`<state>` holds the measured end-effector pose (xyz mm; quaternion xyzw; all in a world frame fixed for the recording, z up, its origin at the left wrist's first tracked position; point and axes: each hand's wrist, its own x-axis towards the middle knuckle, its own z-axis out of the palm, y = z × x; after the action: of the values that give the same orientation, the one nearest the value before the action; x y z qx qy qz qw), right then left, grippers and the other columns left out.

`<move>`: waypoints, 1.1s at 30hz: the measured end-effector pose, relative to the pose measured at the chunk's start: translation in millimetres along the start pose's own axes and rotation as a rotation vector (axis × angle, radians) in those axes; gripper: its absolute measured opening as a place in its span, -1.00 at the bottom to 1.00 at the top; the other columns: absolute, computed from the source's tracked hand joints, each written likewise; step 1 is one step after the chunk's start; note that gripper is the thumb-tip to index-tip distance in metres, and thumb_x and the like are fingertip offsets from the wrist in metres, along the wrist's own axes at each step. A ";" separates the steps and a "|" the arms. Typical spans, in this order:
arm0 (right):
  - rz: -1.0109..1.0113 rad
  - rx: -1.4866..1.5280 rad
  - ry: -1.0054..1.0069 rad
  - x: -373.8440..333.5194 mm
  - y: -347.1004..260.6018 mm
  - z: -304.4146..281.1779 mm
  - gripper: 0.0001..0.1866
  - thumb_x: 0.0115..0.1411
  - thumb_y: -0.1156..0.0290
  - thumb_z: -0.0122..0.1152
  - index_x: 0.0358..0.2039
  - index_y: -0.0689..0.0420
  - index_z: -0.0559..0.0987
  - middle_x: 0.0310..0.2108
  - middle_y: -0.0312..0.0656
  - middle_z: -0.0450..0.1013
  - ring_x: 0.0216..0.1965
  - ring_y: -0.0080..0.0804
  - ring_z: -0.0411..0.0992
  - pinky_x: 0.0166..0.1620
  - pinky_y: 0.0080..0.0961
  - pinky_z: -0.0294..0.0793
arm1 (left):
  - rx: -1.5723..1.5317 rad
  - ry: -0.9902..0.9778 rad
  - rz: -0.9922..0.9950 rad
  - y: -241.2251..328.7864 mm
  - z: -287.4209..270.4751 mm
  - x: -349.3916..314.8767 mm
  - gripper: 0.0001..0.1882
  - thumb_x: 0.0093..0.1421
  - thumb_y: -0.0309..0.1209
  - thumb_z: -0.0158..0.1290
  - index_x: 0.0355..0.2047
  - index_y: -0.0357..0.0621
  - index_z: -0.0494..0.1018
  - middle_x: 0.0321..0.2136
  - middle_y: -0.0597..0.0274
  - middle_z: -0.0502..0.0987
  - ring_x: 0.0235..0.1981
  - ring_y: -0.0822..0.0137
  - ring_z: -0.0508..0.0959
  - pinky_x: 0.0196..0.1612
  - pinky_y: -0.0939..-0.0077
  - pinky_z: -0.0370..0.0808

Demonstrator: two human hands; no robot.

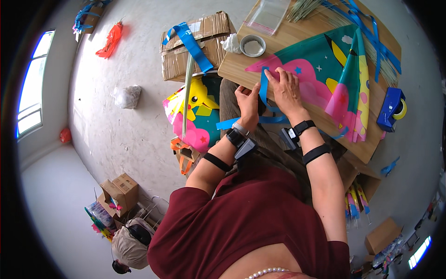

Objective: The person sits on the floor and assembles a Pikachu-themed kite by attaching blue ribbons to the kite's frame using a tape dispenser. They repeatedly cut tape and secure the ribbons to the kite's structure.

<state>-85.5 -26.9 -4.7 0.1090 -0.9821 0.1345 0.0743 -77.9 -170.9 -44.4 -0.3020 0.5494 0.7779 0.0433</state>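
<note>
From the head cam: the left hand [248,106] is half curled, fingertips right by the blue ribbon [264,88], though I can't tell if it's actually pinching it. Right hand [288,90] is partly open, fingers bent and spread, tips down on the pink corner of the sheet [316,83] by the ribbon's top end. Sheet's lying on the wooden table [232,66], pointy end toward the left. Round dish [253,45] near that corner, blue tape dispenser [390,111] over right, beat-up box [172,63] off to the left.
</note>
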 end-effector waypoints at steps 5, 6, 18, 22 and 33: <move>0.003 0.002 0.006 0.4 -2.9 0.0 -0.43 0.20 0.51 0.00 0.24 -0.12 0.45 0.12 -0.08 0.29 0.12 -0.09 0.29 0.17 -0.09 0.25 | -0.005 -0.094 -0.041 -6.0 3.6 30.2 -0.24 0.00 -0.39 0.43 0.09 -0.32 0.21 -0.04 0.05 0.48 -0.05 0.33 0.51 -0.01 0.47 0.47; 0.007 0.006 0.006 0.5 -3.3 0.3 -0.43 0.20 0.51 0.00 0.24 -0.13 0.46 0.12 -0.08 0.29 0.12 -0.09 0.29 0.17 -0.09 0.25 | 0.006 -0.074 -0.015 -9.5 7.5 33.8 -0.23 -0.02 -0.40 0.45 0.08 -0.32 0.22 -0.05 0.06 0.49 -0.05 0.32 0.51 0.01 0.46 0.47; 0.035 0.020 0.012 -0.5 -4.6 1.6 -0.47 0.24 0.49 -0.01 0.22 -0.18 0.48 0.12 -0.09 0.29 0.14 -0.10 0.28 0.18 -0.07 0.23 | -0.003 -0.051 0.024 -9.7 15.1 38.1 -0.32 -0.07 -0.49 0.46 0.01 -0.30 0.33 -0.11 0.12 0.54 -0.11 0.30 0.54 -0.04 0.43 0.49; 0.035 0.017 0.004 -0.9 -3.1 1.5 -0.45 0.24 0.50 0.00 0.23 -0.21 0.47 0.11 -0.07 0.29 0.14 -0.09 0.29 0.19 -0.08 0.24 | -0.028 -0.099 -0.091 -5.5 10.5 40.8 -0.44 -0.03 -0.54 0.41 -0.03 -0.29 0.41 -0.17 0.17 0.57 -0.17 0.32 0.56 -0.08 0.44 0.48; 0.041 0.037 0.023 -1.0 -5.1 0.2 -0.46 0.23 0.50 0.00 0.21 -0.22 0.50 0.11 -0.09 0.30 0.12 -0.11 0.29 0.18 -0.08 0.23 | -0.019 -0.125 -0.154 3.0 8.2 39.3 -0.53 -0.02 -0.47 0.41 -0.12 -0.23 0.47 -0.28 0.26 0.59 -0.36 0.44 0.56 -0.38 0.53 0.43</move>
<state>-83.3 -31.5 -3.8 0.0888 -0.9806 0.1553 0.0807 -114.5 -175.2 -60.5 -0.2944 0.5135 0.7948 0.1343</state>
